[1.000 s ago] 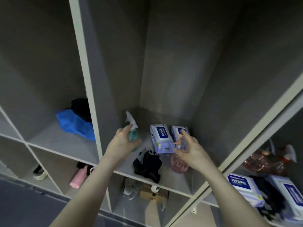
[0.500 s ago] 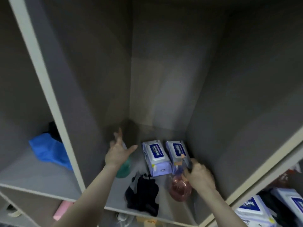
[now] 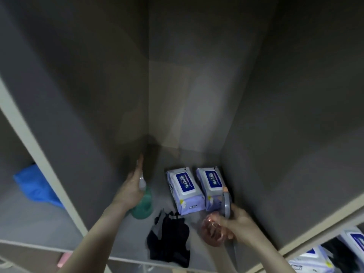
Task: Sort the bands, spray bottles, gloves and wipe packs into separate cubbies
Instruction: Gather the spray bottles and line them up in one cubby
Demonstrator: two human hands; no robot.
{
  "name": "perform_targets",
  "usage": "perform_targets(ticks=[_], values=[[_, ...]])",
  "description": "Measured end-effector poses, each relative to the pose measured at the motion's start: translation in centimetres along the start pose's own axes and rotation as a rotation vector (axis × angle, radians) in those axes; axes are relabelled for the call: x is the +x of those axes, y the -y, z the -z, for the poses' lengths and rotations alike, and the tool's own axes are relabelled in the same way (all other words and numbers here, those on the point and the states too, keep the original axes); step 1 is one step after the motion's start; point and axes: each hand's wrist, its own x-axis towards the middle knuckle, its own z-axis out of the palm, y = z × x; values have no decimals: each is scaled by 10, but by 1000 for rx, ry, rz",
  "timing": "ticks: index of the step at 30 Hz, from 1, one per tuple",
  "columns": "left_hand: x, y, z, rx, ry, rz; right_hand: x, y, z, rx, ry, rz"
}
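The tall grey cubby (image 3: 197,95) fills the view, its floor crowded with a mixed lot waiting to be sorted. Far right, two purple wipe packs (image 3: 184,191) lie side by side, touching, pushed towards the right wall. Near the front lip, a pair of black gloves (image 3: 169,239) sprawls in a heap between the two arms.

Left of that stands the green spray bottle (image 3: 142,203), upright, close to the left wall. The left hand (image 3: 131,189) is on its neck and white trigger head, fingers wrapped round, one fingertip pointing up; I'd say that grip by the neck is for a straight lift out.

On the right, the pink spray bottle (image 3: 214,231) lies tipped over near the front, and the right hand (image 3: 239,221) curls round its grey spray head, which sits just beside the nearer wipe pack. That pack and the right wall hem it in, so the bottle looks likeliest to come out towards the front.

In the left-hand cubby lies something blue (image 3: 37,187), crumpled. At the lower right, more wipe packs (image 3: 311,261) show in the compartment below.
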Motion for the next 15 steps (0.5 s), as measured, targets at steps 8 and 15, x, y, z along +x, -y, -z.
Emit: perform_targets(ticks=[8, 15], values=[[3, 13, -18, -230, -63, 163, 12, -27, -12, -94, -153, 149], [-9, 3, -23, -259, -110, 192, 13, -30, -33, 190, -149, 113]])
